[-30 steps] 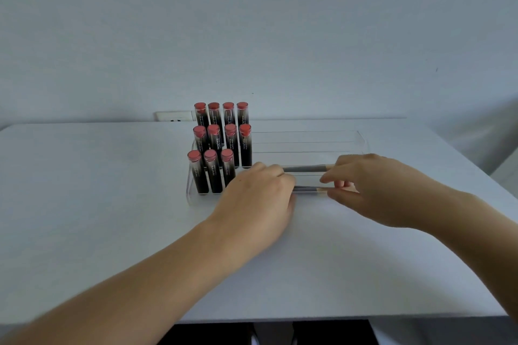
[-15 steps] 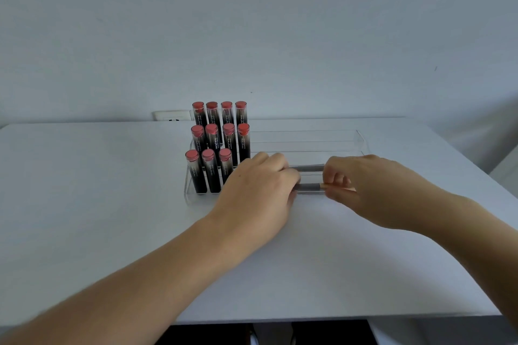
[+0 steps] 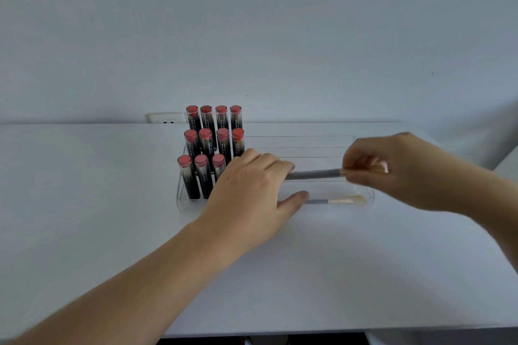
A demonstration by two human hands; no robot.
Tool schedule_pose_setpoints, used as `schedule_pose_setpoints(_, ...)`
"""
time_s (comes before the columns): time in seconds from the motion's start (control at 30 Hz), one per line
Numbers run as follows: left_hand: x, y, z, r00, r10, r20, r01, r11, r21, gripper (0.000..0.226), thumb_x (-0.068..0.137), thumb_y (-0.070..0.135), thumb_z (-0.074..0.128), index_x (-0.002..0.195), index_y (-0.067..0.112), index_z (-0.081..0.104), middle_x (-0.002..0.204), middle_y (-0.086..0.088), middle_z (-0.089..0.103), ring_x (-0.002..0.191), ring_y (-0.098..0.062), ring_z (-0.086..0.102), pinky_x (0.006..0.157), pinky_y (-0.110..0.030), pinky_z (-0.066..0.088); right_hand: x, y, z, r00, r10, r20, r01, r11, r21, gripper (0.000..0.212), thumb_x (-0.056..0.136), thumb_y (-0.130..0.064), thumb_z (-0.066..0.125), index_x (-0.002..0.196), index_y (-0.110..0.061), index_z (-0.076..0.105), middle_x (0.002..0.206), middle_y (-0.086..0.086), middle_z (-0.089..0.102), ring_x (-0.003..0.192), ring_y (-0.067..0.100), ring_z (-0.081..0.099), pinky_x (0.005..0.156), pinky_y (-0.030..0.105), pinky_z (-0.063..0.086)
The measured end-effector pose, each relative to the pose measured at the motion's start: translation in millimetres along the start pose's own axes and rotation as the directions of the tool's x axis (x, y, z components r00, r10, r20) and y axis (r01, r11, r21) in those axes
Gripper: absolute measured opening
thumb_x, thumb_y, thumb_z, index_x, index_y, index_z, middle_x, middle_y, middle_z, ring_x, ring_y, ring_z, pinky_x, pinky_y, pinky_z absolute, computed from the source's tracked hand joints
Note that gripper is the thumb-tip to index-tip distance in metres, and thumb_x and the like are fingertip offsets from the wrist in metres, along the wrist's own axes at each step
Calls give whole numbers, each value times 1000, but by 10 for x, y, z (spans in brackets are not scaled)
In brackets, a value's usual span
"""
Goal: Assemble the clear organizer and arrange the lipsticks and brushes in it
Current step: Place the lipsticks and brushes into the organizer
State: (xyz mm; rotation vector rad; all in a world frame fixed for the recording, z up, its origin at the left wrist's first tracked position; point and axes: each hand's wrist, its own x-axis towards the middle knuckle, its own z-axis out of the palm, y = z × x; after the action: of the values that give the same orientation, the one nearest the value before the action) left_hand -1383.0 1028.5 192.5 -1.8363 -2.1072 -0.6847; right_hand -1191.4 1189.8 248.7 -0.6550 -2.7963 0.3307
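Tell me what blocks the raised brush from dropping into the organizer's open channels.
Nothing visible does. The right hand pinches the raised brush by its bristle end above the clear organizer. The channels behind it look bare; the other brush lies in the front channel, and the left hand covers only the handle ends.

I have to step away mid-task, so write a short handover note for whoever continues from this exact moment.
Right hand pinches the bristle end of the upper brush above the clear organizer. Left hand covers that brush's other end; its grip is hidden.
Lower brush lies in the front slot.
Done: eleven lipsticks stand upright in the organizer's left section.
Left: set the upper brush into a slot behind the first.
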Motion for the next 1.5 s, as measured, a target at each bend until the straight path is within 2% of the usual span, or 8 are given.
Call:
schedule_pose_setpoints(0.1,14,7,-16,1000,-8,23,8,1000,10,53,92,58,54,121,16,69,109,5,70,107,-20,56,94,-37,47,83,127,-188,999,0,-37,1,999,42,2,83,-43,66,82,-43,64,87,-37,65,85,-10,60,67,6,41)
schedule_pose_setpoints(0.4,233,62,-53,987,-42,155,21,991,134,51,97,61,44,118,21,66,111,5,67,105,-18,55,95,-36,43,193,433,-247,997,59,-58,-51,991,125,2,83,-43,68,85,-43,67,82,-22,71,77,2,65,69,25,48)
schedule_pose_setpoints(0.73,175,50,84,994,-14,106,-1,990,144,42,97,54,48,111,21,69,107,5,66,100,-20,55,92,-38,44,663,181,11,985,-11,-172,30,994,105,7,86,-41,71,86,-35,73,84,-14,65,79,1,57,69,22,42)
schedule_pose_setpoints(0.97,119,79,-85,994,41,-102,-45,998,-40,30,96,38,62,111,14,75,105,2,69,100,-20,59,92,-38,46,637,315,82,992,-76,-100,63,989,-130,26,86,-55,56,101,-39,71,93,-17,59,84,3,50,71,30,41)
schedule_pose_setpoints(1.1,113,-12,-540,910,164,-381,-237,960,-151,13,94,20,66,89,13,76,83,3,68,76,-13,58,77,-35,51,504,480,44,949,48,-313,-26,997,74,12,89,-41,62,97,-38,70,90,-14,62,78,3,59,70,27,49)
schedule_pose_setpoints(1.2,20,-462,-777,828,-83,-555,-59,970,-234,13,95,23,62,88,21,73,77,9,65,70,-5,58,68,-22,47,385,514,199,824,352,-444,-219,921,323,18,86,-46,64,98,-35,70,86,-10,66,74,11,64,73,35,53)
schedule_pose_setpoints(1.33,-511,-1147,-595,617,-776,-132,591,568,-573,36,81,63,53,96,35,70,91,25,71,83,-6,65,70,-30,46,48,381,540,784,571,-243,-324,711,624,38,81,-61,53,95,-32,71,82,-1,72,63,17,67,61,40,55)
schedule_pose_setpoints(1.5,-571,-1186,-403,704,-688,177,548,367,-752,45,77,62,53,101,31,77,102,3,77,83,-18,70,72,-42,54,-59,275,739,802,552,-229,-322,721,614,26,96,-48,53,88,-32,72,54,-10,64,40,1,49,49,26,38)
